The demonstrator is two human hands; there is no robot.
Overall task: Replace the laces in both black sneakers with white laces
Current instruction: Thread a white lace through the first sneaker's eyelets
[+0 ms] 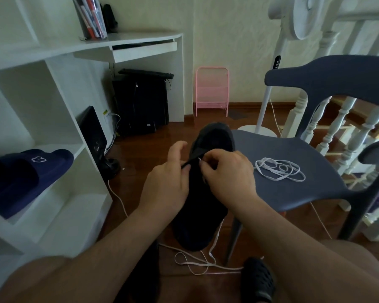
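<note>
Sneaker [206, 193] lies between both forearms, long axis running straight away toward its toe, while the left hand [169, 182] pinches the black tongue edge and the right hand [225, 173], equally near, pinches a white lace tip [199, 159] at the eyelets.

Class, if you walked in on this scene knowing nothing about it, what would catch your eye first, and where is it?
First, the two hands at centre: the left hand and right hand pinch a lace over a black sneaker held above the floor. Next, the loose white lace coiled on the grey-blue chair to the right. Another white lace trails on the wooden floor below the sneaker.
</note>
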